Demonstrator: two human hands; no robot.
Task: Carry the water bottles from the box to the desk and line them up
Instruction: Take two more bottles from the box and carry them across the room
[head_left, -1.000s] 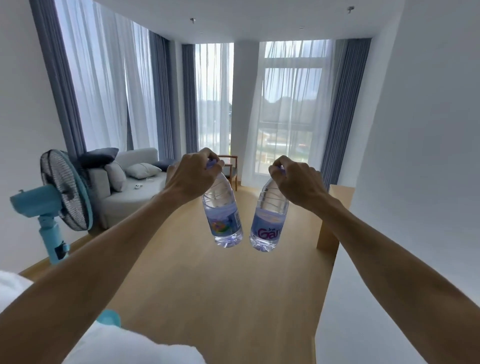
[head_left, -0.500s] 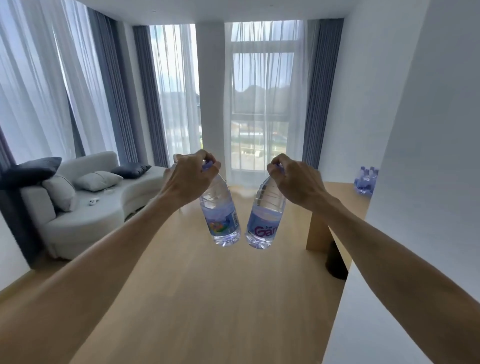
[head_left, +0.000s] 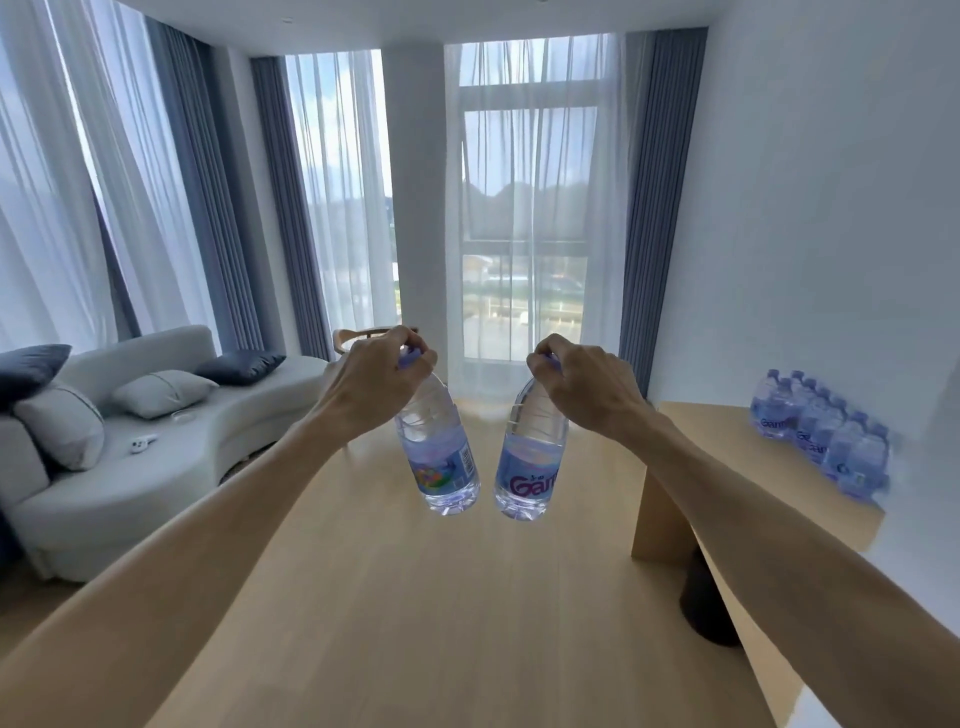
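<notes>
My left hand (head_left: 376, 379) grips a clear water bottle (head_left: 439, 457) by its purple cap, so the bottle hangs below it. My right hand (head_left: 587, 387) holds a second water bottle (head_left: 530, 467) by the cap in the same way, its label reading in purple letters. Both bottles hang side by side in front of me, above the wooden floor. To the right stands the light wooden desk (head_left: 706, 431) against the white wall. On it several water bottles (head_left: 821, 431) stand in a line along the wall. The box is out of view.
A pale sofa (head_left: 156, 457) with grey and dark cushions stands at the left. A wooden chair (head_left: 358, 335) is by the curtained windows straight ahead. A dark round object (head_left: 701, 603) sits on the floor under the desk. Wooden floor (head_left: 415, 597) stretches ahead.
The view has swung to the right and moved forward: the blue fan dropped out at the left, and the desk with its row of bottles came into view. Both hands kept holding their bottles.
</notes>
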